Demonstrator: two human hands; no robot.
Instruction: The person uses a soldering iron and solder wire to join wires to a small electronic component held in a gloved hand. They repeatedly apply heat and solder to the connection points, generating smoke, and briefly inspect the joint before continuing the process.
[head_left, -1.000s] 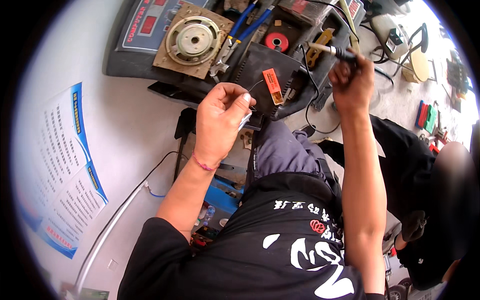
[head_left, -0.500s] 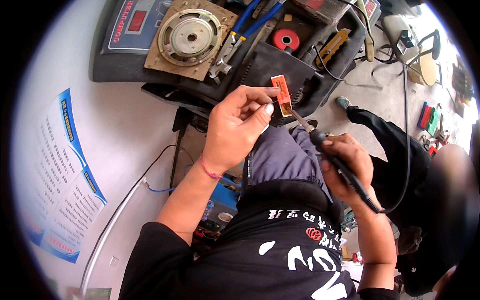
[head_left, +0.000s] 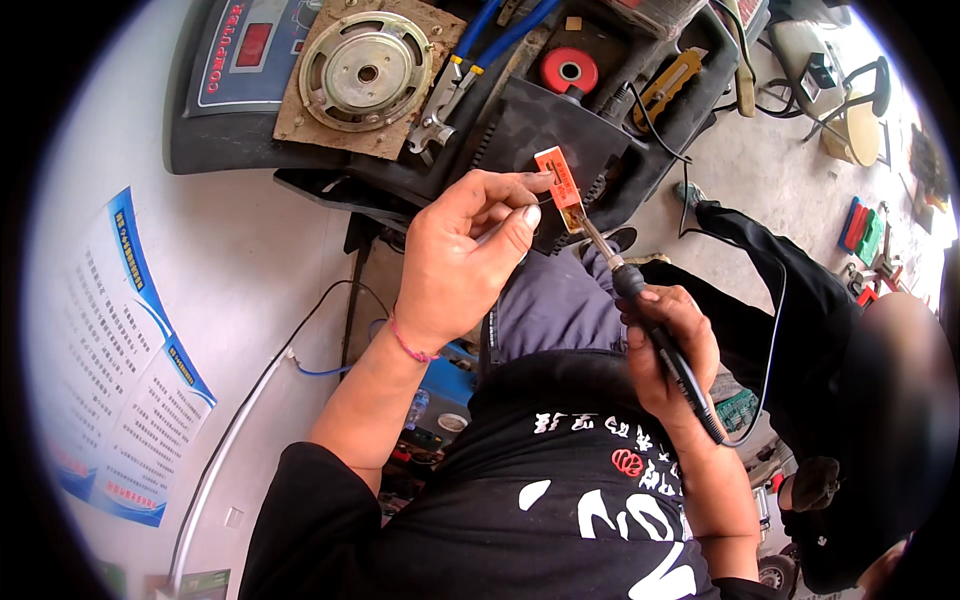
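Note:
My left hand (head_left: 465,245) is closed, thumb and fingers pinching a thin wire (head_left: 545,202). Its index fingertip presses against a small orange box (head_left: 553,172), which the same hand appears to hold; the fingers behind it are hidden. Amber-brown stuff shows in the box's lower end. My right hand (head_left: 675,345) is wrapped round the black handle of a soldering iron (head_left: 680,375). The iron's metal tip reaches up to the amber end of the box, touching or very near it. A black cord (head_left: 765,400) trails from the handle.
Beyond my hands a dark machine top (head_left: 225,140) carries a round speaker (head_left: 365,75) on a board, blue-handled pliers (head_left: 450,90), a red roll (head_left: 568,70) and a yellow cutter (head_left: 668,88). A person in black (head_left: 850,400) is close at the right. A printed poster (head_left: 135,370) hangs left.
My right hand and the soldering iron have shifted left and slightly down, and the cord has swung left. The tip stays by the box. The whole view has moved slightly.

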